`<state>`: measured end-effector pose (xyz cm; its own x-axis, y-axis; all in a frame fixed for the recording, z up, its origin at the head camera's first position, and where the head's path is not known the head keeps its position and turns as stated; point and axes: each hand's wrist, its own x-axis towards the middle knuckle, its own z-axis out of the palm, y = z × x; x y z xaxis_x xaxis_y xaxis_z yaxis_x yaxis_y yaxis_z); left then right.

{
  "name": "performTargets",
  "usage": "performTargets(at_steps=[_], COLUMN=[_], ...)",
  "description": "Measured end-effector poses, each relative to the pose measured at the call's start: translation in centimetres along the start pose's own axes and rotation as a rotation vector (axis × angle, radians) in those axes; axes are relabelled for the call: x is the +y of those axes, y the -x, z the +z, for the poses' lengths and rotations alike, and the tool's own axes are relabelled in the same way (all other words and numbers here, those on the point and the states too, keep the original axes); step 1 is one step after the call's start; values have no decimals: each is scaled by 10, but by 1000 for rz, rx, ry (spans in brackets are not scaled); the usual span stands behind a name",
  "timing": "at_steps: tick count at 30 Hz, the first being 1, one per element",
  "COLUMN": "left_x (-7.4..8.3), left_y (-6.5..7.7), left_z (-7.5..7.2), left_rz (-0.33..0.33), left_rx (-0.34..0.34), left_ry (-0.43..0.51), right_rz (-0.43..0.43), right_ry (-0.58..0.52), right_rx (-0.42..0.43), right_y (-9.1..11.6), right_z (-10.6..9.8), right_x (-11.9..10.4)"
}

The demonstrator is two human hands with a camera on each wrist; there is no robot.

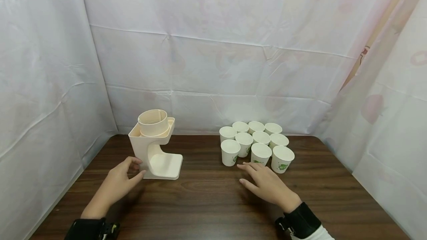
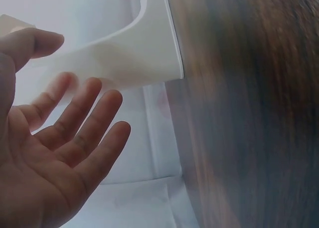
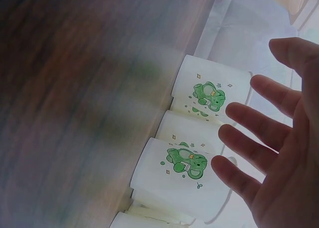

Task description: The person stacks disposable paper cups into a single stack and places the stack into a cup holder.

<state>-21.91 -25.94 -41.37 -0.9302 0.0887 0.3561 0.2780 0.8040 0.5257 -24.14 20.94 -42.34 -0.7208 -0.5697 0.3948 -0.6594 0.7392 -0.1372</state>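
Note:
On the left of the table stands a cream plastic stand (image 1: 165, 164) with a flat base and an upper tray. A round open-topped cylinder (image 1: 153, 123) sits in that tray. My left hand (image 1: 116, 184) is beside the stand's lower left side, thumb and fingers spread apart; in the left wrist view the fingers (image 2: 102, 118) are loosely extended by its wall. Right of centre, several white paper cups (image 1: 230, 152) stand upright in a group, green bear prints (image 3: 187, 162) on their sides. Over the table just in front of them is my right hand (image 1: 268, 184), fingers extended, holding nothing.
The dark wood table (image 1: 200, 210) has white cloth (image 1: 213, 66) hanging behind it and along both sides. A wooden pole (image 1: 377, 32) shows at a gap in the cloth on the upper right. Black bands (image 1: 301, 219) are around both wrists.

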Motion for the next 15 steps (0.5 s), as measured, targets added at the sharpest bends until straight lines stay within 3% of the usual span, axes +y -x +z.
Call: performTargets(at_steps=[6, 15], left_x=[6, 19], left_y=[-1, -3], left_z=[2, 10], left_rz=[38, 74], left_rx=[-5, -47], left_ry=[17, 100], right_rz=[-13, -72], right_ry=[3, 42], right_rx=[23, 174], right_y=[0, -7], right_z=[-1, -6], right_x=[0, 3])
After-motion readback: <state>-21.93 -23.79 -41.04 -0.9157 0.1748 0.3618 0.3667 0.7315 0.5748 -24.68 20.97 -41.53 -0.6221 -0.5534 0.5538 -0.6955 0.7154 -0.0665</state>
